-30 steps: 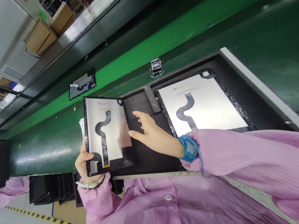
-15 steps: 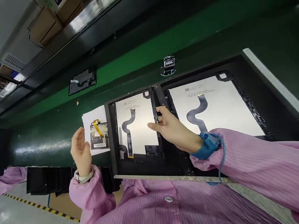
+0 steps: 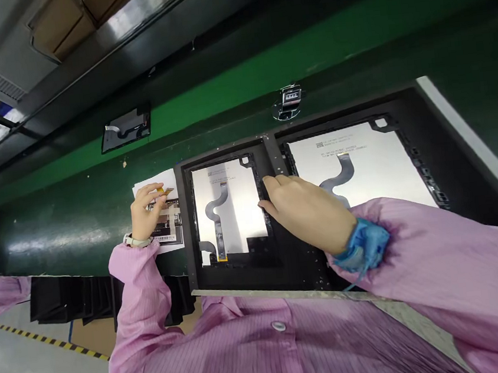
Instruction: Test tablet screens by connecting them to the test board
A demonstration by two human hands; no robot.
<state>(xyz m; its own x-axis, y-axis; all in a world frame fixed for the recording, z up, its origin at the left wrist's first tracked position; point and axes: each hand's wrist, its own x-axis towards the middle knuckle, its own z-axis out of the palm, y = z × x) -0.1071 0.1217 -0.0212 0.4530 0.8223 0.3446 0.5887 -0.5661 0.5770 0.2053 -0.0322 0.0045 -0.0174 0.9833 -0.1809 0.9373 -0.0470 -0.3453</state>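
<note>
My left hand [image 3: 145,212] pinches a yellow flex cable [image 3: 165,192] over a small dark circuit board [image 3: 169,223], which lies on white paper [image 3: 168,176]. Beside it, a silver-backed screen panel [image 3: 242,211] with a curved grey ribbon sits in a black tray [image 3: 187,228]. My right hand [image 3: 307,207] is at the right edge of that panel, thumb and fingertips close to the frame, the fingers partly hidden. Under and behind my right forearm lies a second silver panel [image 3: 375,161], its lower part covered by the sleeve.
A metal tally counter [image 3: 291,98] stands behind the trays. Farther back on the green bench [image 3: 58,230] is another dark panel [image 3: 125,129]. Cardboard boxes [image 3: 60,25] are at the upper left. Another person's pink sleeve [image 3: 5,295] shows at the left edge.
My left hand has moved up and right to the board and taken hold of the yellow cable, lifting it. My right hand has turned more palm-down and shifted slightly right.
</note>
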